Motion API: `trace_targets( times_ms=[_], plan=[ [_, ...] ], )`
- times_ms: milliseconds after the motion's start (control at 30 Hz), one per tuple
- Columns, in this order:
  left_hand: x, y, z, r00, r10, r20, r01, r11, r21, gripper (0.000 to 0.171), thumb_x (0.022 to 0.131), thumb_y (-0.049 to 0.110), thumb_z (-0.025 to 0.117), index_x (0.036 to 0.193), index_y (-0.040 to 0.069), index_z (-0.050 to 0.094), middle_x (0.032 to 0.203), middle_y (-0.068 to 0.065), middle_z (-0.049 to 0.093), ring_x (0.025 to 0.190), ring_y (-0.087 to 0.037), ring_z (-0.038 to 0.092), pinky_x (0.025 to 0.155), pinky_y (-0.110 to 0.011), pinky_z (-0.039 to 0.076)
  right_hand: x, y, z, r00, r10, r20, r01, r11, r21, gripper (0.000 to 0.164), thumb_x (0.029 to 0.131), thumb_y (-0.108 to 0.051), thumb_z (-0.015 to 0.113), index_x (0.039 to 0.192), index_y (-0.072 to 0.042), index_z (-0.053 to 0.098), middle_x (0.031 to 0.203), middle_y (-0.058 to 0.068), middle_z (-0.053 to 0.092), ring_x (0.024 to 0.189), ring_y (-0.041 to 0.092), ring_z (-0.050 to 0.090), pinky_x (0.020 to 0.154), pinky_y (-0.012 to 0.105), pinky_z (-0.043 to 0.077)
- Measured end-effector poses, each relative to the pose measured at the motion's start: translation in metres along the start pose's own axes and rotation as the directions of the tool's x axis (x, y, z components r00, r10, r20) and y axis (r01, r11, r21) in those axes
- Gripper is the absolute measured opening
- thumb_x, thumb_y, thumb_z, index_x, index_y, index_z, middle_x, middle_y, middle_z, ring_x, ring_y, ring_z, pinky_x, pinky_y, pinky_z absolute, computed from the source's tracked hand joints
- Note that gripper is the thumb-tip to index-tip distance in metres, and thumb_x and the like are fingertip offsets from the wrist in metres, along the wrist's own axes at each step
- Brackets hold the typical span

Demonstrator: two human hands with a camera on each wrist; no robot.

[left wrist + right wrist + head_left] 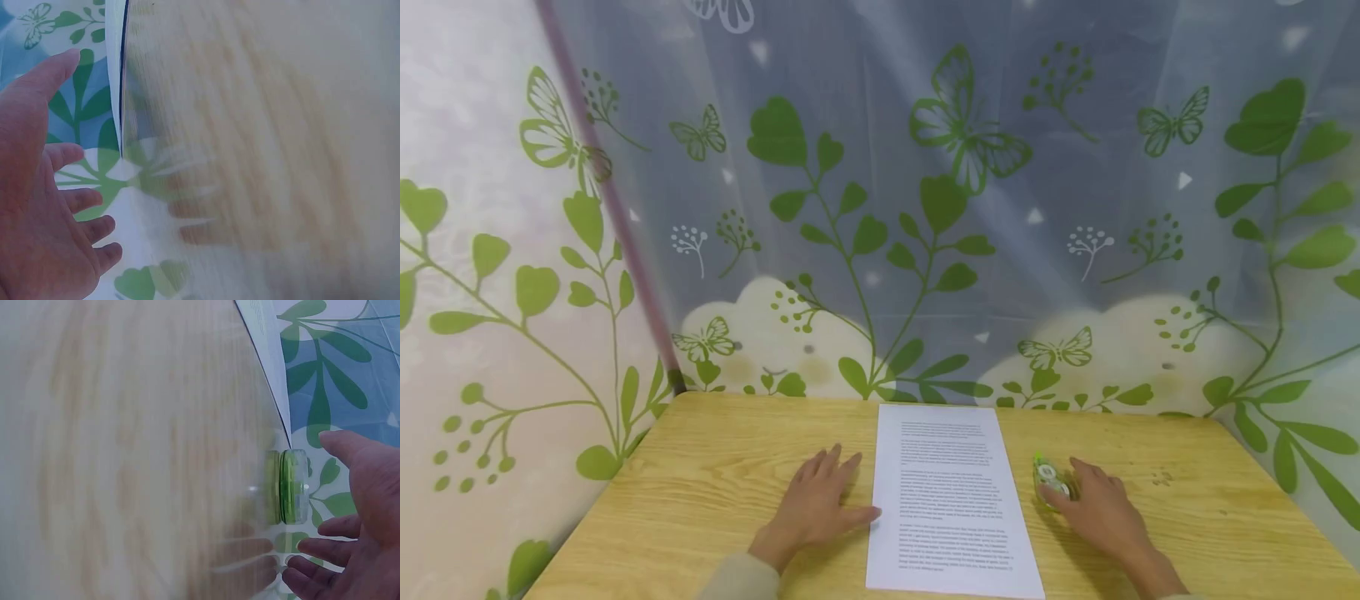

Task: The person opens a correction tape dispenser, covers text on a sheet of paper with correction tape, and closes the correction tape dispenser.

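A printed sheet of paper (947, 500) lies lengthwise on the wooden table, its left edge near the thumb of my left hand (820, 508). That hand has its fingers spread and holds nothing; in the left wrist view the hand (50, 206) is seen from the palm side. To the right of the sheet rests a green see-through correction tape (1047, 479). My right hand (1105, 508) is right beside it, the thumb overlapping it in the head view. From the right wrist, a gap shows between the correction tape (294, 487) and the loosely bent fingers (331, 550).
The glossy wood-grain table (700, 483) ends at a back edge against a hanging curtain (865, 208) printed with leaves and butterflies. More of this curtain (497, 292) hangs along the left side. A small paw-like mark (1162, 477) is on the table at right.
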State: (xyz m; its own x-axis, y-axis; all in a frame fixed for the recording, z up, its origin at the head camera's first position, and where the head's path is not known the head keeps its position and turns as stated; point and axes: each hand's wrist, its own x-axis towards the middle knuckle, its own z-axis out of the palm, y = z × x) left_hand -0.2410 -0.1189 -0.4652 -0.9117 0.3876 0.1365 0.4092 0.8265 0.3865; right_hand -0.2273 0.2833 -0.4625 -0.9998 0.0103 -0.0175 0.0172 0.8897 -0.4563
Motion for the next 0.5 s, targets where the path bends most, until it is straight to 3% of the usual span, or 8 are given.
trace_targets(
  times_ms=[200,500],
  plan=[
    [0.002,0.003,0.003,1.000,0.010,0.023,-0.009,1.000,-0.010,0.086,0.083,0.068,0.054,0.146,0.011,0.040,0.151,-0.023,0.027,0.136,-0.044,0.024,0.105,-0.061,0.020,0.000,-0.003,0.005,1.000,0.008,-0.029,-0.009,1.000,-0.021,0.097,0.086,-0.069,0.049,0.137,0.013,0.037,0.133,0.038,0.040,0.117,0.061,0.033,0.084,0.067,0.038],
    [0.004,0.011,0.003,0.993,0.087,0.082,-0.084,0.996,-0.039,0.084,0.084,0.065,0.055,0.147,0.013,0.038,0.151,-0.022,0.026,0.136,-0.044,0.024,0.107,-0.057,0.020,0.003,-0.009,0.008,0.999,0.023,-0.026,-0.023,1.000,-0.013,0.097,0.084,-0.068,0.055,0.133,0.015,0.041,0.127,0.039,0.042,0.110,0.057,0.042,0.077,0.060,0.044]
  ],
)
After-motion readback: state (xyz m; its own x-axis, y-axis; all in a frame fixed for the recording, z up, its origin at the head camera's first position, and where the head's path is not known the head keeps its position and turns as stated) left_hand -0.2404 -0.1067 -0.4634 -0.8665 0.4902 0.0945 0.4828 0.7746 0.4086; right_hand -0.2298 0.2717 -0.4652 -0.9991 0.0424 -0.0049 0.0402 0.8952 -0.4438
